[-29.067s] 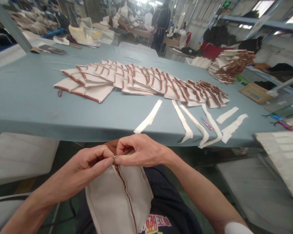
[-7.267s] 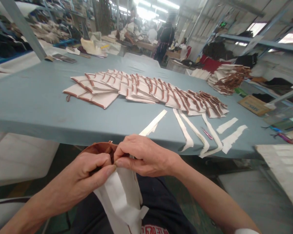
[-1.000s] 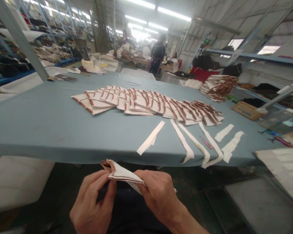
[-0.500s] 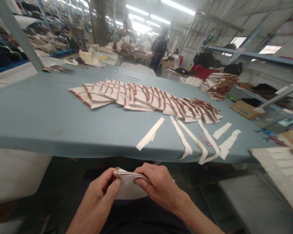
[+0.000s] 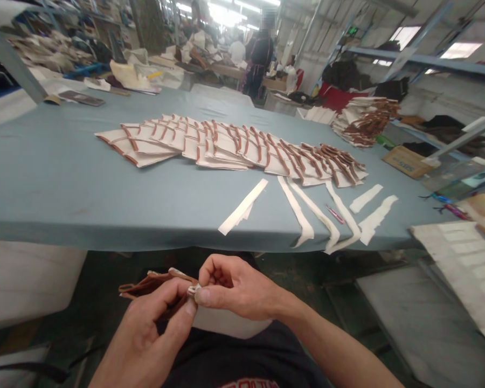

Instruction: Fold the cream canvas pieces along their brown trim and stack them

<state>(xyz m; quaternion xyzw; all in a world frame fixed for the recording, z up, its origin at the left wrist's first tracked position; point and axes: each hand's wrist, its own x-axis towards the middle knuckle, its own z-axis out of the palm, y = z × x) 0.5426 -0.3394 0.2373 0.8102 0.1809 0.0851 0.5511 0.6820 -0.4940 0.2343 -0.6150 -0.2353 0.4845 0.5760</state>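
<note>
Over my lap, below the table's front edge, both hands pinch a white fabric piece with brown trim (image 5: 149, 283). My left hand (image 5: 153, 328) grips its brown edge from below, fingers closed. My right hand (image 5: 230, 288) pinches the same edge with thumb and forefinger, touching the left fingertips. The white part of the piece (image 5: 226, 323) hangs under my right hand. A long fanned row of like pieces (image 5: 226, 145) lies on the blue-grey table (image 5: 56, 178).
Several white fabric strips (image 5: 307, 215) and a small pink tool (image 5: 336, 214) lie near the table's front edge. A second stack of pieces (image 5: 366, 121) sits at the far right. A cardboard box (image 5: 406, 160) and shelves stand right. A person (image 5: 261, 51) stands far behind.
The piece was held folded flat between both hands; now its brown edge is opened toward the left and my fingertips pinch one spot. The view has tipped down slightly.
</note>
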